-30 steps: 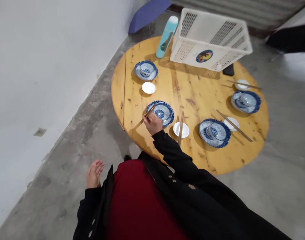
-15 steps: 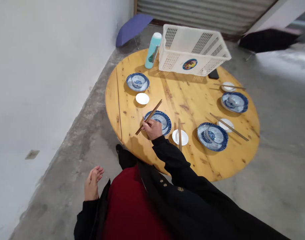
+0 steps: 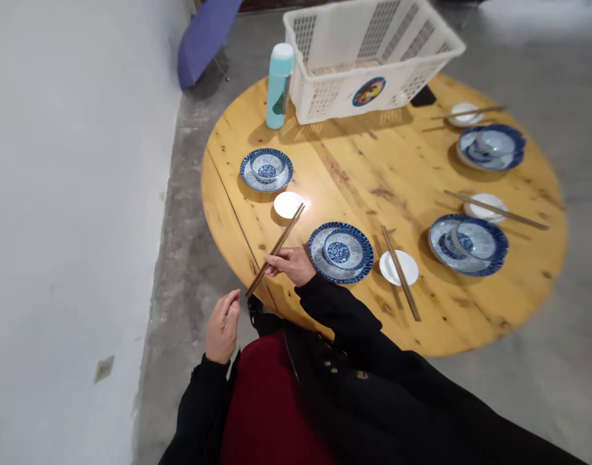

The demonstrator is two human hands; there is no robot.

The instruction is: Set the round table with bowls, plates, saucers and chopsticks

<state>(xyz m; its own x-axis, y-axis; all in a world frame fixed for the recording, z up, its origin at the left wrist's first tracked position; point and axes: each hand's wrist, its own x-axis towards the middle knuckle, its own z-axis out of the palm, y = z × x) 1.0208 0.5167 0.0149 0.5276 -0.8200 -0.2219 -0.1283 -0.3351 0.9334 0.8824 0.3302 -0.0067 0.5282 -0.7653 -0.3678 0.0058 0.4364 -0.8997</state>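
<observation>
My right hand (image 3: 291, 263) pinches a pair of brown chopsticks (image 3: 279, 245) over the near left part of the round wooden table (image 3: 354, 174). Their far ends overlap the edge of a small white dish (image 3: 289, 205) in view; whether they touch it I cannot tell. Just right of that hand sits a blue-and-white plate with a bowl (image 3: 342, 252) on it. My left hand (image 3: 223, 326) is empty beyond the table edge, fingers loosely bent and apart from the thumb, close to the chopsticks' near ends. A second plate and bowl (image 3: 267, 169) stand behind the white dish.
To the right, chopsticks (image 3: 401, 274) rest across a white dish (image 3: 408, 263). Further plates with bowls (image 3: 469, 245) line the table's right side. At the back stand a white plastic basket (image 3: 344, 97), a turquoise bottle (image 3: 279, 87) and a black phone (image 3: 423, 97). A purple umbrella (image 3: 203, 42) lies by the wall.
The right hand has carried the chopsticks left, off the near plate and bowl. My left hand has risen toward their near ends. The view has shifted and come closer to the table.
</observation>
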